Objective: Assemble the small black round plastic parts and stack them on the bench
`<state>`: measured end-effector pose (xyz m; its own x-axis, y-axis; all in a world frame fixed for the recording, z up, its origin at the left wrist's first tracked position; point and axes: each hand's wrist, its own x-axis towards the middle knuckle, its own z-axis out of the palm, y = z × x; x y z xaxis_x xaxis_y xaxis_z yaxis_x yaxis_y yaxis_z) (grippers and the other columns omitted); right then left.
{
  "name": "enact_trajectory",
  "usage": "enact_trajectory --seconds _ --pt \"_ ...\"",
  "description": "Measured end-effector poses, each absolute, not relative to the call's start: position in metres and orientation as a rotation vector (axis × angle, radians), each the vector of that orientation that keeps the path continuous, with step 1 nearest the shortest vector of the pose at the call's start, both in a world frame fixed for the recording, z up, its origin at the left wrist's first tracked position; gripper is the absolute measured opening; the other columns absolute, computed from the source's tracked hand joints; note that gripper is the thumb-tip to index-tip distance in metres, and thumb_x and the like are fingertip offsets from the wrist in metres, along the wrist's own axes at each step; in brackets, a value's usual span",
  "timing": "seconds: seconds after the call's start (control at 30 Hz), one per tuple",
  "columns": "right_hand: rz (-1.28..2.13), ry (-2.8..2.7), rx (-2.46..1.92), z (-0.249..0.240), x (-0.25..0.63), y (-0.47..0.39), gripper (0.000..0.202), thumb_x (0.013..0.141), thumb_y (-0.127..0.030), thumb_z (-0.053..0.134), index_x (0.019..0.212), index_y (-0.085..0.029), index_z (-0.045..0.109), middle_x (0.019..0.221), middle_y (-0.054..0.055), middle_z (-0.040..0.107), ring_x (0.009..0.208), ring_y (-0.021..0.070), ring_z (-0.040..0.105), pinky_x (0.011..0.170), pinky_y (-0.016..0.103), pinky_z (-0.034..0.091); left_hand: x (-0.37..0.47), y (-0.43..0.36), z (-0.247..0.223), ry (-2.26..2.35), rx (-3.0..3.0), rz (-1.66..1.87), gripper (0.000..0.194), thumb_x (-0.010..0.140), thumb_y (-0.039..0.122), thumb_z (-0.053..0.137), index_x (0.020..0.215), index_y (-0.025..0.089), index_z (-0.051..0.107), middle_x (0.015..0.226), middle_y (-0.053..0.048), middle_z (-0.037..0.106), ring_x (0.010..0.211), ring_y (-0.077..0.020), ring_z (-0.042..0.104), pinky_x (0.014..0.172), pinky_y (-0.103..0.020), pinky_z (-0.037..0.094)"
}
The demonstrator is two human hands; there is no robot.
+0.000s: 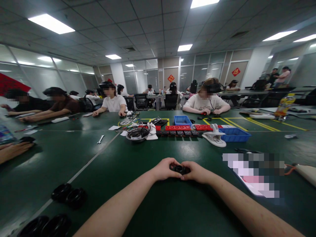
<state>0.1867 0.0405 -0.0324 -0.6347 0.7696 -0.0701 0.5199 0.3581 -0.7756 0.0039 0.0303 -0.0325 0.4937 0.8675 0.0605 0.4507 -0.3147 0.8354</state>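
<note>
Low over the green table (148,158), my left hand (166,169) and my right hand (196,172) meet around a small black round part (180,169). It looks like a ring with a raised rim, and its exact kind cannot be made out. Thumbs press its near side while the other fingers curl behind it, partly hidden. Both hands are closed on it, the left from the left side and the right from the right side. At the lower left lie several black rings, among them a pair (69,195) side by side and more (45,226) nearer the edge.
Ahead stand a black bowl of cables (137,134), a white clip base (215,136), red blocks (177,127) and blue bins (234,134) (182,120). A wrench (100,139) lies left; a blurred phone-like slab (254,177) lies right. A co-worker's hand (14,149) rests at far left.
</note>
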Motion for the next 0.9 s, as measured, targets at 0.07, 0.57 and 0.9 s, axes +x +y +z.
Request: enact_trajectory --seconds 0.07,0.57,0.9 --pt "1.118 -2.308 -1.164 -0.035 0.187 0.042 0.021 0.059 -0.026 0.063 0.074 -0.015 0.053 0.064 -0.004 0.049 0.059 0.0105 0.044 0.051 0.019 0.032 0.005 0.03 -0.033 1.105 1.942 0.68 0.044 0.051 0.036 0.07 0.086 0.014 0.057 0.079 -0.002 0.056 0.065 -0.0112 0.047 0.057 -0.021 0.037" --pt "0.26 -2.29 -1.546 -0.05 0.161 0.03 0.015 0.067 -0.032 0.055 0.068 -0.018 0.048 0.071 0.003 0.054 0.065 0.0152 0.05 0.052 0.023 0.029 0.021 0.019 -0.038 1.601 1.999 0.898 0.033 0.058 0.038 0.065 0.081 0.018 0.054 0.082 -0.003 0.054 0.078 -0.0187 0.05 0.066 -0.028 0.038" --pt "0.547 -2.362 -1.277 -0.041 0.176 0.033 0.047 0.056 -0.042 0.065 0.094 -0.019 0.049 0.088 0.003 0.054 0.077 0.018 0.05 0.062 0.025 0.036 0.008 0.027 -0.034 1.291 2.094 0.809 0.034 0.058 0.038 0.064 0.083 0.017 0.056 0.083 -0.002 0.052 0.07 -0.0135 0.048 0.061 -0.023 0.039"
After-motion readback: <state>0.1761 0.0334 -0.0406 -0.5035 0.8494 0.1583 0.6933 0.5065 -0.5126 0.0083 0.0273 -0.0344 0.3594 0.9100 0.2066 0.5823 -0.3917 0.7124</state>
